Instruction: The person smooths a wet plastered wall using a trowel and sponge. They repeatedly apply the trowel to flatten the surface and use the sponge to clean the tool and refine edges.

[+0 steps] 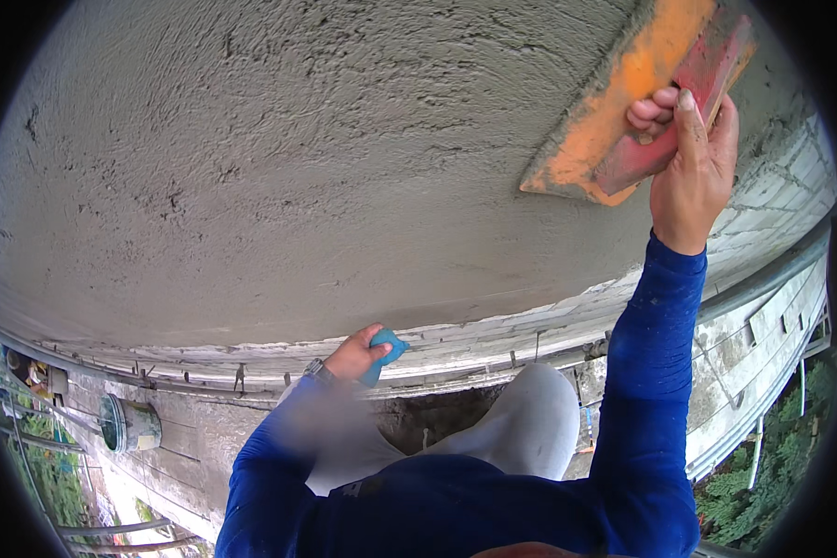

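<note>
My right hand (693,172) grips the red handle of an orange plastering float (581,130) against the wet grey render (279,158) of the wall, at the upper right. Its orange paint is worn and smeared with grey. My left hand (353,358) is low in the middle, closed on a small teal item (386,352), perhaps a sponge or cloth, near the bottom edge of the render, where pale, rough blockwork (474,346) shows.
A scaffold walkway (186,437) runs beneath me, with a plastic bucket (130,423) on the left and clutter (37,372) beyond. A long pipe (763,274) crosses at the right. Greenery (763,446) shows past the edges. My legs in pale trousers (525,423) are below the wall.
</note>
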{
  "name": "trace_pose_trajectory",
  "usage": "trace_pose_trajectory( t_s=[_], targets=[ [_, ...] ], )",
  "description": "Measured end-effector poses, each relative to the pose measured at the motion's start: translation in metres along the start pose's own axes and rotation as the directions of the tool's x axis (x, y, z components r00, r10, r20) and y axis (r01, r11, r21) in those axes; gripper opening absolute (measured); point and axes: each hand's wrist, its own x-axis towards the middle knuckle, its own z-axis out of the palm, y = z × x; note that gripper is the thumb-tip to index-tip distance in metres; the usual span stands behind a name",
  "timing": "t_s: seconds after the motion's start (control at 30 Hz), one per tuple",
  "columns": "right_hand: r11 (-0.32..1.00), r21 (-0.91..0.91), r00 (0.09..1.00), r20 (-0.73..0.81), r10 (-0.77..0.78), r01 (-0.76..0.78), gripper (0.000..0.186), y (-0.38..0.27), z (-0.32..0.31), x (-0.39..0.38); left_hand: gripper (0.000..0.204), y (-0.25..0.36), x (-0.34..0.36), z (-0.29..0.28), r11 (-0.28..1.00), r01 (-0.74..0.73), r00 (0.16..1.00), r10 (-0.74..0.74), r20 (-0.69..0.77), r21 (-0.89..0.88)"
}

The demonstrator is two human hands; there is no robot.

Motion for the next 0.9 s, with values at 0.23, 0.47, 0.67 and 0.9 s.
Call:
trace_pose_trajectory(
  t_s=[0.23,0.47,0.67,0.9],
  targets=[
    [0.985,-0.114,0.98,0.14,0.144,-0.129,0.052,0.083,0.087,-0.208,0.051,-0.009,0.015,0.008,0.989,-0.046,0.999,0.045,0.01,0.137],
    [0.961,-0.239,0.988,-0.095,0.122,-0.142,0.037,0.148,-0.077,-0.17,0.051,0.004,-0.008,0.001,0.969,-0.075,0.996,0.086,-0.039,0.236],
    [1.0,-0.022,1.0,-0.007,0.002,-0.002,0.02,0.006,-0.001,-0.003,0.036,0.023,0.0,-0.004,0.99,-0.051,0.998,0.055,-0.027,0.132],
    [0.899,-0.41,0.985,0.131,-0.113,0.158,0.05,0.059,0.093,-0.172,0.036,0.02,0.008,0.008,0.982,-0.075,0.997,0.067,0.047,0.174]
  ],
)
